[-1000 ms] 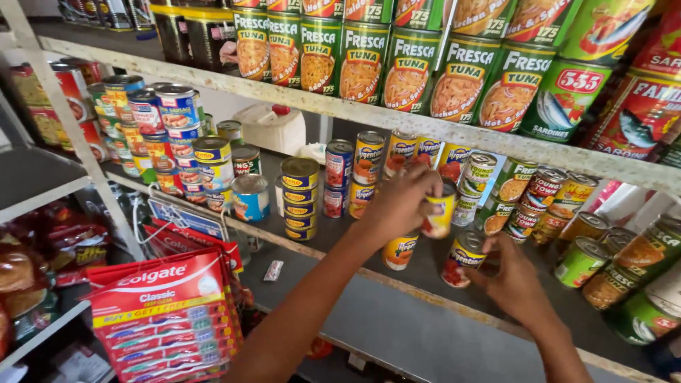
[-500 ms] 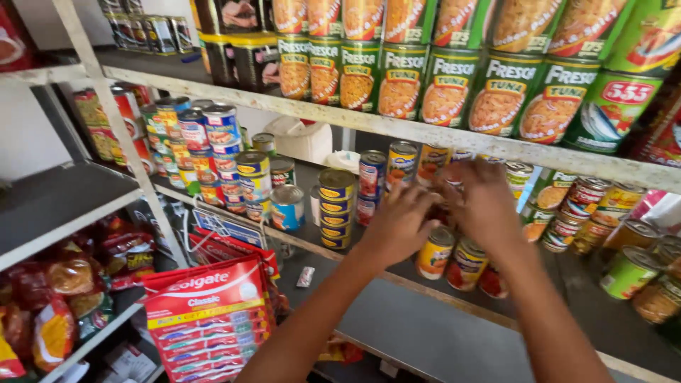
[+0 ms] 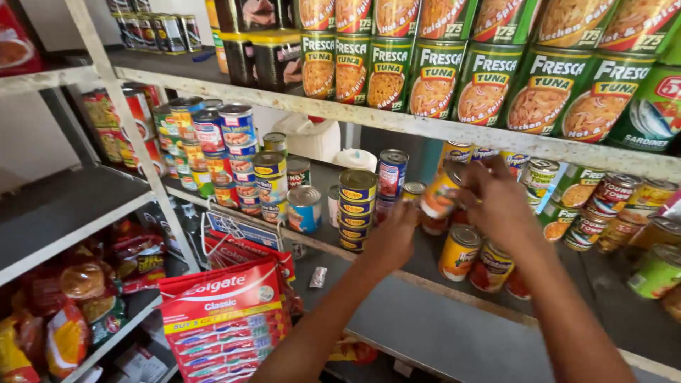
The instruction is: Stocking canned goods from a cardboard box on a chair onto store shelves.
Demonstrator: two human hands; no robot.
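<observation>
Lifted since a moment ago, the orange can now sits tilted in my right hand, fingers closed round it above the shelf's front edge. Left hand hangs loosely curled just beside, near the yellow can stack; restocking is underway, I'd judge.

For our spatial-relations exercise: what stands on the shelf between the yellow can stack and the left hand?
Head view: a small yellow-topped can stands behind the gap between the yellow can stack and left hand.

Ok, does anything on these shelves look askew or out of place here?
One thing: the orange-and-yellow labelled tin can in the right hand is tilted off upright above the middle shelf, unlike the standing cans around it. The left hand rests by the stack of yellow-and-blue cans. Nothing looks spilled or dented.
</observation>
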